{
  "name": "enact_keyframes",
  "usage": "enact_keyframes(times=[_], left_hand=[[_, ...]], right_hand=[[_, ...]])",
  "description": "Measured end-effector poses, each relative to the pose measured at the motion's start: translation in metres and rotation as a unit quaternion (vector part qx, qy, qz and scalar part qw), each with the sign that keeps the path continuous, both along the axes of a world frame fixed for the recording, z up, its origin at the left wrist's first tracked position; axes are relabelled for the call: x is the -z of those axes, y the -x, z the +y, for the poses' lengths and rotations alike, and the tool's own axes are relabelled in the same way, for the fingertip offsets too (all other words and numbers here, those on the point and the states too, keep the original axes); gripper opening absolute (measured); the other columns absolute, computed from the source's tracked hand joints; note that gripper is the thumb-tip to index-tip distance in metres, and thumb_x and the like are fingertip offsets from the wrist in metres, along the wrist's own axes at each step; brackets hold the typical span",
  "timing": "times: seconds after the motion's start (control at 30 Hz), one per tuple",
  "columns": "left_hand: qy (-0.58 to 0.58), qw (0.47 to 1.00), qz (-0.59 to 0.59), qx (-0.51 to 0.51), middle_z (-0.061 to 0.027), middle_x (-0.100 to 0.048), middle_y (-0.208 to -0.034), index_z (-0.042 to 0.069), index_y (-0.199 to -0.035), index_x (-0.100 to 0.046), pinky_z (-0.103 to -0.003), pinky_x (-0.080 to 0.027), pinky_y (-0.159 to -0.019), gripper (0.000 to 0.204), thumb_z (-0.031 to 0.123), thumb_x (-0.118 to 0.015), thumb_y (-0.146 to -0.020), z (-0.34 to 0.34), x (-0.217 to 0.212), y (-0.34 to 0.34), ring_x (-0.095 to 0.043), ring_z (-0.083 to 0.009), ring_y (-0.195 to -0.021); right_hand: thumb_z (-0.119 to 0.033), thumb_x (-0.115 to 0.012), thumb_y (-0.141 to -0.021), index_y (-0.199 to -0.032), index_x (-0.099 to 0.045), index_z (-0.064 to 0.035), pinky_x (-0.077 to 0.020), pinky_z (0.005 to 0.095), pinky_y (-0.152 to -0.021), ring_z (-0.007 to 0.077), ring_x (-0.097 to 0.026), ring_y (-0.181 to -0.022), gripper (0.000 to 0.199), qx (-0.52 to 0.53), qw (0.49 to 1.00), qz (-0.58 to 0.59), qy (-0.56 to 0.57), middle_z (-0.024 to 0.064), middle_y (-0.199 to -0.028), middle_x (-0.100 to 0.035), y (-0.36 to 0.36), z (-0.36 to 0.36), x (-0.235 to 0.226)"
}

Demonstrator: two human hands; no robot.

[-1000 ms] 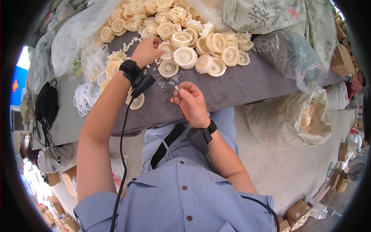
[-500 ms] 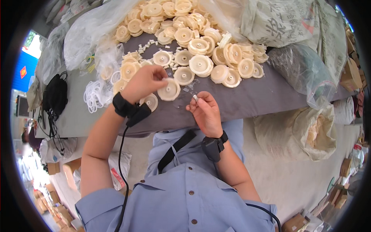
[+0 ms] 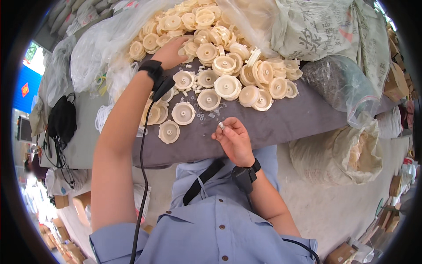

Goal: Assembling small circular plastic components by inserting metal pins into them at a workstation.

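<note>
My left hand point(image 3: 170, 53) reaches out over the tabletop to the near left side of a heap of cream plastic wheels point(image 3: 206, 53). Its fingers are apart beside a wheel, and I see nothing held in them. Close to the table's front edge, my right hand point(image 3: 235, 138) pinches a small white plastic piece point(image 3: 221, 126) between thumb and fingertips. Between the hands lie single wheels, hub side up, among them one wheel point(image 3: 183, 113) and a nearer one point(image 3: 169, 131). Tiny clear rings point(image 3: 201, 116) and short white plugs point(image 3: 185, 93) are scattered around them.
A grey cloth point(image 3: 281, 121) covers the table. Clear plastic bags point(image 3: 105, 44) lie left of the heap, a filled bag point(image 3: 338, 79) and woven sacks point(image 3: 316, 31) to its right. An open sack point(image 3: 347, 154) stands below the right edge. A black cable runs along my left arm.
My left hand has moved from the near wheels away to the heap, uncovering a wheel and the clear rings. My right hand still pinches the small white piece.
</note>
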State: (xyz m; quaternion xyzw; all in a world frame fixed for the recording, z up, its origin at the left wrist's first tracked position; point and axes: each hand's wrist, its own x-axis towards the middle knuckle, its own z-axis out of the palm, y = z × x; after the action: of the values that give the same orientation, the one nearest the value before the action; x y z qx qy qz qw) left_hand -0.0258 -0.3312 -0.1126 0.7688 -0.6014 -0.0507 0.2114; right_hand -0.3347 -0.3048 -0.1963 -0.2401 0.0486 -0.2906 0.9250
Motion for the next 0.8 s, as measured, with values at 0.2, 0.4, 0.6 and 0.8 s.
enact_keyframes(times=[0.2, 0.4, 0.6, 0.8], left_hand=[[-0.076, 0.99, -0.119, 0.027, -0.0112, -0.055, -0.101, 0.009, -0.101, -0.057, -0.04, -0.046, -0.082, 0.028, 0.019, -0.063, -0.075, -0.022, 0.011, 0.01, -0.055, -0.0285, -0.096], [0.009, 0.955, -0.289, 0.062, -0.0088, -0.058, -0.083, 0.007, -0.083, -0.054, -0.04, -0.047, -0.07, 0.017, 0.023, -0.058, -0.079, 0.008, -0.001, 0.009, -0.058, -0.0281, -0.078], [0.14, 0.987, 0.069, -0.043, -0.005, -0.062, -0.09, 0.0, -0.1, -0.062, -0.026, -0.048, -0.067, 0.02, 0.012, -0.06, -0.084, 0.056, -0.035, 0.069, -0.059, -0.0132, -0.074], [0.127, 0.819, 0.552, -0.086, -0.0047, -0.063, -0.093, -0.003, -0.103, -0.061, -0.023, -0.049, -0.069, 0.023, 0.007, -0.063, -0.083, 0.141, -0.007, 0.162, -0.059, -0.0091, -0.082]], right_hand=[[-0.005, -0.053, -0.089, -0.099, -0.053, -0.0044, -0.0486, 0.0333, -0.08, 0.0158, -0.059, -0.08, 0.01, -0.002, 1.0, -0.011, -0.01, 0.0061, -0.088, -0.061, 0.001, -0.002, 0.002], [-0.004, -0.052, -0.089, -0.1, -0.054, -0.0039, -0.049, 0.033, -0.08, 0.0168, -0.06, -0.081, 0.011, -0.001, 1.0, -0.014, -0.008, 0.0065, -0.087, -0.061, 0.0, 0.001, 0.0], [-0.002, -0.055, -0.088, -0.1, -0.056, -0.0005, -0.0508, 0.0288, -0.074, 0.0157, -0.062, -0.078, 0.012, 0.069, 0.996, 0.035, 0.048, 0.0085, -0.086, -0.063, 0.002, 0.006, 0.004], [0.0, -0.058, -0.085, -0.099, -0.057, 0.002, -0.0515, 0.0257, -0.07, 0.0136, -0.062, -0.078, 0.014, 0.112, 0.982, 0.082, 0.125, 0.0097, -0.088, -0.064, 0.002, 0.027, -0.033]])
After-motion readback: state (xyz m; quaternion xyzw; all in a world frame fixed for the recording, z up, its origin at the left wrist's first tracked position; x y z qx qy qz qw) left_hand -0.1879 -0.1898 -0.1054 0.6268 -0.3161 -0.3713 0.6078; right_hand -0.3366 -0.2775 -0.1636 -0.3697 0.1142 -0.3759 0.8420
